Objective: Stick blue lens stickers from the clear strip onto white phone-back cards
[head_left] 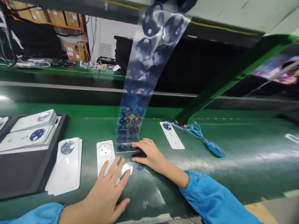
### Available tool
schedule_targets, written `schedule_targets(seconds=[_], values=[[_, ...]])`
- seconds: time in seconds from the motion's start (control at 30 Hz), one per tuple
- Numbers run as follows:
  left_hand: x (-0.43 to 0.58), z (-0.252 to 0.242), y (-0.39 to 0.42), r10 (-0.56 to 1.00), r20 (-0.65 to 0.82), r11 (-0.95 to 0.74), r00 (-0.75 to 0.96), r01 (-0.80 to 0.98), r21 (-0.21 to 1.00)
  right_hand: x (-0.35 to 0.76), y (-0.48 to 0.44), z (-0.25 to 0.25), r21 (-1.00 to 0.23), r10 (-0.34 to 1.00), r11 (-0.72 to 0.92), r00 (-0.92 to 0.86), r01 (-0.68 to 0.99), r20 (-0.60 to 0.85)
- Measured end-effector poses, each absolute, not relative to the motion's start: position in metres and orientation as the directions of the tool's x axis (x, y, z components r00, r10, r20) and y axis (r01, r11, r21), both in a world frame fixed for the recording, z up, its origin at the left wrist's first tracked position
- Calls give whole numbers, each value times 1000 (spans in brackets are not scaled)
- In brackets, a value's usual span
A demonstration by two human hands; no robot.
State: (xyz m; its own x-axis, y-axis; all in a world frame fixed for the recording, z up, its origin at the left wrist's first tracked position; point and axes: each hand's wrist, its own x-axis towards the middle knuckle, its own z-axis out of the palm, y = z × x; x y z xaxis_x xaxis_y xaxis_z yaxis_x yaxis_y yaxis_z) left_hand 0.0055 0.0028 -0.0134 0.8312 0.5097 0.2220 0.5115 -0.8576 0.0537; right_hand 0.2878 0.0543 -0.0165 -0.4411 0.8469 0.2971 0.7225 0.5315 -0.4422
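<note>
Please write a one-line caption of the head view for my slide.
Left hand rests on white phone cover while right hand presses clear sticker strip onto green bench.

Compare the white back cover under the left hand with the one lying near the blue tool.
The cover under the left hand shows a silvery camera ring; the cover by the blue tool has a dark blue one. The first is touched by fingers, the second lies untouched. Both are white, flat on the green belt.
</note>
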Motion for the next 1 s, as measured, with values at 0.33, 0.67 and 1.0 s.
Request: schedule_targets(seconds=[0.33,0.67,1.0], values=[[7,-10,5,503,132,-864,854,495,93,287,36,19,-58,546,796,-674,602,497],[8,-2,3,528,6,-834,849,517,191,284,24,46,-160,637,738,-599,656,485],[9,0,0,568,51,-793,821,530,299,292,40,56,-956,982,60,156,287,108]])
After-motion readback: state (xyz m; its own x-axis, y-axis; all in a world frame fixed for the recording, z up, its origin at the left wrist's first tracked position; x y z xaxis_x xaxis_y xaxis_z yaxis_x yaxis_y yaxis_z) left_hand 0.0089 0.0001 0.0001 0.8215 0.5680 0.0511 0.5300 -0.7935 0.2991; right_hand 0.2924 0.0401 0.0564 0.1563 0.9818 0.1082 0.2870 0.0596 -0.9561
